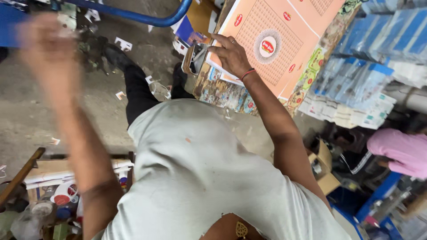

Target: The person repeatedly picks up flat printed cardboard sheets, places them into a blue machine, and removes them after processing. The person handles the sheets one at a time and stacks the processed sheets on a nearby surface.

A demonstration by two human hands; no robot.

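My right hand (231,55), with a red thread at the wrist, grips the near left edge of a stack of orange printed cardboard sheets (284,40); the fingers lie on top. The stack rests on a pile of colourful printed sheets (222,91). My left hand (44,49) is raised at the upper left and heavily blurred. Nothing shows in it, and its fingers cannot be made out. My white shirt (200,178) and black trousers (138,89) fill the middle.
Stacks of blue and white printed sheets (356,84) lie at the right. Beyond them is another person's pink sleeve (398,151). A blue metal tube (142,18) crosses the top. Paper scraps litter the concrete floor (26,115). Cups and cartons (58,195) clutter the lower left.
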